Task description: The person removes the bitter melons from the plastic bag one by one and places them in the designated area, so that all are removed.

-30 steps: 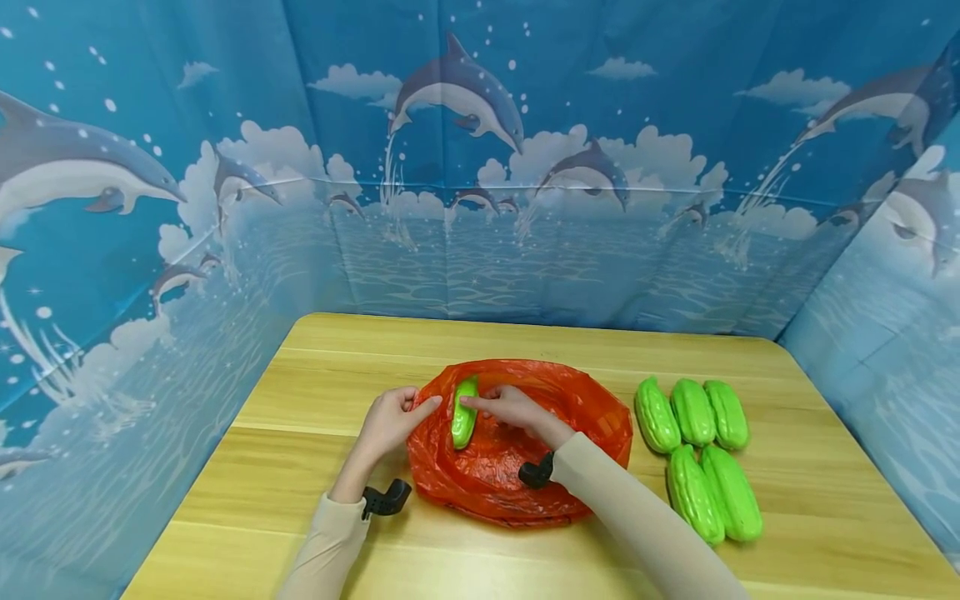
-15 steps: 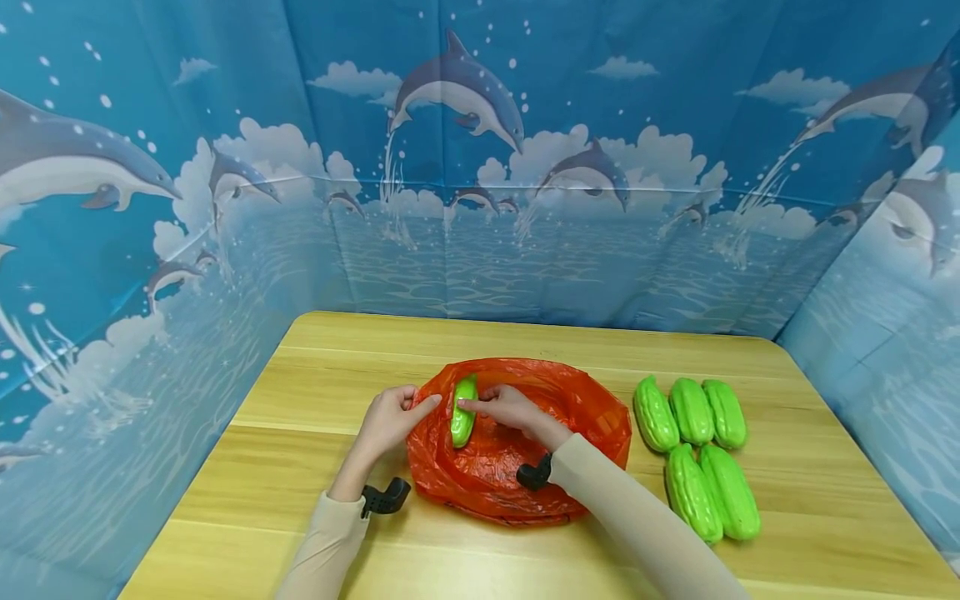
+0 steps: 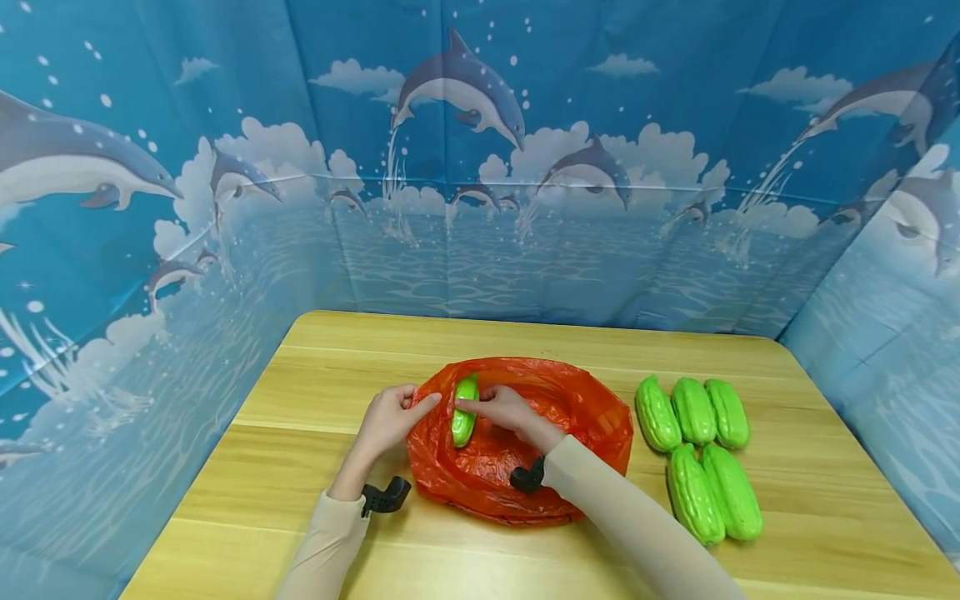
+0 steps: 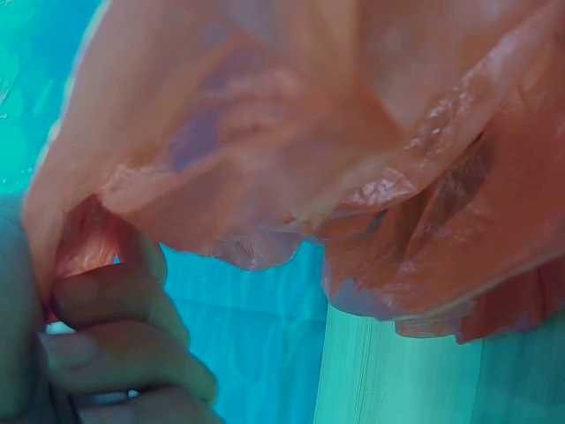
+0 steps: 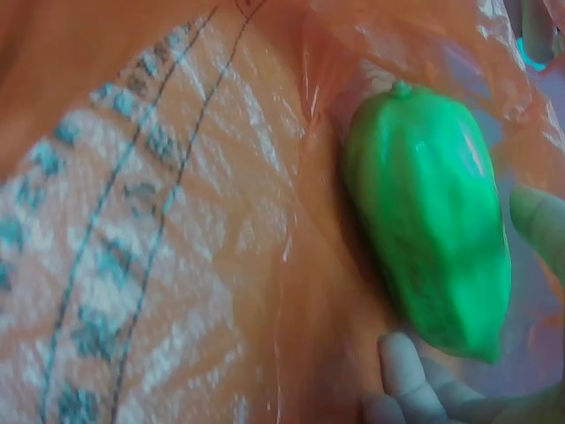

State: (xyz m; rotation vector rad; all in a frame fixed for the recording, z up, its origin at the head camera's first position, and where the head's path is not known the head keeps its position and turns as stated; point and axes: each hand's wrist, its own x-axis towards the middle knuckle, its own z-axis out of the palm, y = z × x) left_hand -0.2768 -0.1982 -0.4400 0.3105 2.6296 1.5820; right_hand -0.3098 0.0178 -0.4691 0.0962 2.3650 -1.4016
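Note:
A red plastic bag (image 3: 510, 492) lies on the table with its mouth wide, printed inside as the right wrist view shows. My left hand (image 3: 392, 421) pinches the bag's left rim between thumb and curled fingers. Inside, against the left wall, rests one glossy green bitter melon (image 3: 463, 427). Reaching into the mouth, my right hand (image 3: 510, 410) has its thumb extended across the melon in the head view. The right wrist view places the thumb (image 5: 538, 225) beside the melon (image 5: 433, 221) and several fingertips near its lower end, with no curled grip on it.
Several more green bitter melons (image 3: 693, 410) lie in two rows on the table to the right of the bag. The wooden table (image 3: 315, 358) backs onto a blue dolphin-print curtain (image 3: 480, 267). Black wrist mounts (image 3: 386, 496) sit on both wrists.
My right hand has shifted slightly left over the melon, its thumb tip now past the melon's left edge. The left hand, bag and other melons look the same.

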